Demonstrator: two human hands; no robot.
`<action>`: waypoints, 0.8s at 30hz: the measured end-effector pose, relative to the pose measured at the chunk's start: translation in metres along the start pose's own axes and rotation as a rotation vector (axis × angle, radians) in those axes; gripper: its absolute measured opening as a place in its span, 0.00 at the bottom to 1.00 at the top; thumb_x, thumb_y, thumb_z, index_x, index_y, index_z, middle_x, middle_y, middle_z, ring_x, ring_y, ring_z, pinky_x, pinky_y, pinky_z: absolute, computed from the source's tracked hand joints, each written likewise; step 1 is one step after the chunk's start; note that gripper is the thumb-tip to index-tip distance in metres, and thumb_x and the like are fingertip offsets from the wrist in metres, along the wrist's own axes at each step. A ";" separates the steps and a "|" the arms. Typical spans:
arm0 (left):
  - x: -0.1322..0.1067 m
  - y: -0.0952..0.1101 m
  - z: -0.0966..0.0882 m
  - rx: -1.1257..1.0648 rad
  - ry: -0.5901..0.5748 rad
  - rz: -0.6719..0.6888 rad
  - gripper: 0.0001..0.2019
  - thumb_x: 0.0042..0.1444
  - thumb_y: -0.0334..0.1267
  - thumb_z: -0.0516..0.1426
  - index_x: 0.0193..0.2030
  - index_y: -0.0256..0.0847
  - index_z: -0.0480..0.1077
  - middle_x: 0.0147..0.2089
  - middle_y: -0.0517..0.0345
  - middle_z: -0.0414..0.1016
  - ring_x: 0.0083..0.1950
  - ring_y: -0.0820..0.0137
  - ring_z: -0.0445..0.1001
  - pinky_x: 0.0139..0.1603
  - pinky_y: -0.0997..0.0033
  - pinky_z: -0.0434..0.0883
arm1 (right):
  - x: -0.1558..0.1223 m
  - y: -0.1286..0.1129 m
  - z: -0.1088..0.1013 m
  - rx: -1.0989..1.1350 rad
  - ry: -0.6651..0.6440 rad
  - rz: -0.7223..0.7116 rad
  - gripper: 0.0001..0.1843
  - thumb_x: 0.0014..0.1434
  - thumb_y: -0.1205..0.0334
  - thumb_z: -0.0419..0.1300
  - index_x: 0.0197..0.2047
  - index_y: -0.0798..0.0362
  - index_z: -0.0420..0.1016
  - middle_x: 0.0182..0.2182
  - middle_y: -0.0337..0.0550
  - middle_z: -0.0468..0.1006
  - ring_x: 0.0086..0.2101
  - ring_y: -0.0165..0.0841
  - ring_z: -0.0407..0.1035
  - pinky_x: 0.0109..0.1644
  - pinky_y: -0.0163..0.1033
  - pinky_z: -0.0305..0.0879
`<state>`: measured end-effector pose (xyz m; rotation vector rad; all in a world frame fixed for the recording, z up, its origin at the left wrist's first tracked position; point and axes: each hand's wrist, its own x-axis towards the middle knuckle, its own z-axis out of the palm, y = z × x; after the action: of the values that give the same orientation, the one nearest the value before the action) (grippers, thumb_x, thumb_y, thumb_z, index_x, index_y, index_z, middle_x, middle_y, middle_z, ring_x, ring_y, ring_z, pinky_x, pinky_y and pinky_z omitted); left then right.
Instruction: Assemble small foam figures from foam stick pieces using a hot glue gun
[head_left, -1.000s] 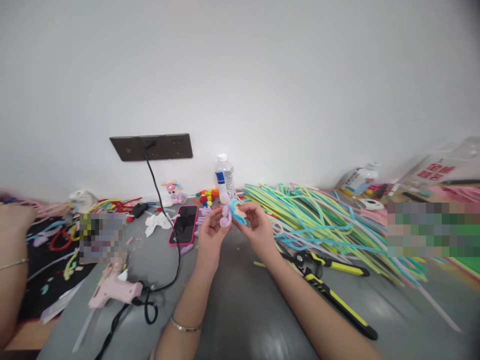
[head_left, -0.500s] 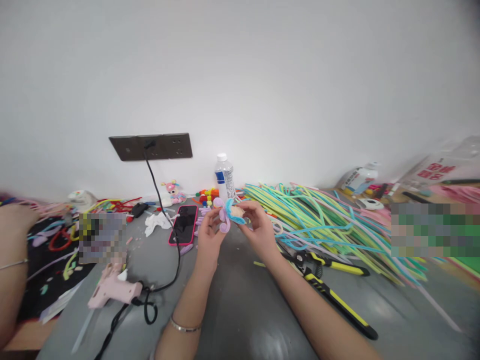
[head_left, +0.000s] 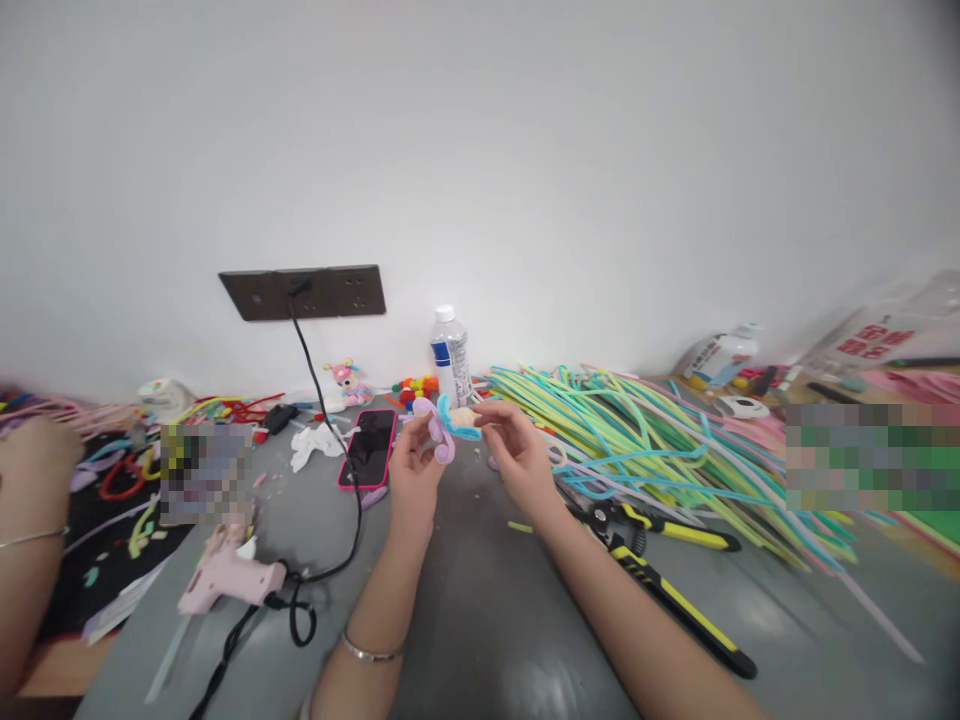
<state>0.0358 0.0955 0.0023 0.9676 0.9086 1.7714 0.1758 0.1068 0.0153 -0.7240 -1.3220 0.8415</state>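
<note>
A small fuzzy pipe-cleaner figure [head_left: 443, 424] is held up over the grey table. It has curled purple strands on its left, a bright blue middle and a cream part at the right. My left hand [head_left: 414, 468] pinches the purple side between thumb and fingers. From the right, the fingertips of my right hand [head_left: 520, 452] close on the cream and blue end. Part of the figure is covered by my fingers, and its fine detail is too small to make out.
Right of my hands lie a pile of pipe cleaners [head_left: 637, 430] and yellow-black pliers [head_left: 667, 590]. A pink-cased phone [head_left: 369, 450], a pink glue gun [head_left: 232, 580] with black cord and a bottle [head_left: 450, 365] stand or lie around. Another person's arm [head_left: 34, 530] reaches in at far left.
The figure and my left hand have shifted slightly left. My right fingers have slid toward the figure's right edge, leaving more of it showing. The other person's arm has moved slightly right.
</note>
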 end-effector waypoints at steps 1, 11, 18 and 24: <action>0.000 -0.001 -0.001 -0.001 0.008 0.005 0.24 0.40 0.42 0.74 0.46 0.45 0.78 0.45 0.54 0.81 0.48 0.63 0.79 0.49 0.67 0.73 | 0.000 -0.001 -0.001 0.015 0.004 0.040 0.10 0.65 0.51 0.61 0.42 0.47 0.77 0.38 0.44 0.76 0.37 0.37 0.71 0.42 0.42 0.67; 0.001 -0.001 -0.002 0.004 0.026 -0.032 0.25 0.35 0.38 0.74 0.44 0.43 0.78 0.48 0.51 0.80 0.50 0.60 0.78 0.46 0.68 0.72 | 0.001 -0.001 0.000 0.139 -0.221 0.303 0.26 0.56 0.37 0.65 0.25 0.50 0.68 0.18 0.32 0.62 0.20 0.28 0.52 0.25 0.36 0.48; 0.000 -0.001 -0.002 0.052 -0.003 -0.021 0.21 0.37 0.32 0.71 0.42 0.44 0.78 0.45 0.55 0.81 0.49 0.63 0.77 0.46 0.69 0.70 | -0.002 0.000 0.002 0.159 -0.220 0.302 0.23 0.58 0.39 0.65 0.28 0.50 0.69 0.19 0.31 0.60 0.21 0.28 0.50 0.26 0.37 0.46; 0.000 -0.002 -0.003 0.098 0.009 -0.004 0.20 0.38 0.32 0.70 0.41 0.44 0.77 0.44 0.55 0.80 0.48 0.63 0.76 0.47 0.68 0.69 | -0.002 -0.001 0.003 0.184 -0.229 0.305 0.24 0.60 0.40 0.64 0.26 0.50 0.66 0.19 0.31 0.59 0.21 0.27 0.50 0.26 0.37 0.45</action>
<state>0.0343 0.0959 -0.0009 1.0200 1.0099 1.7425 0.1727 0.1040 0.0155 -0.7080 -1.3317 1.3057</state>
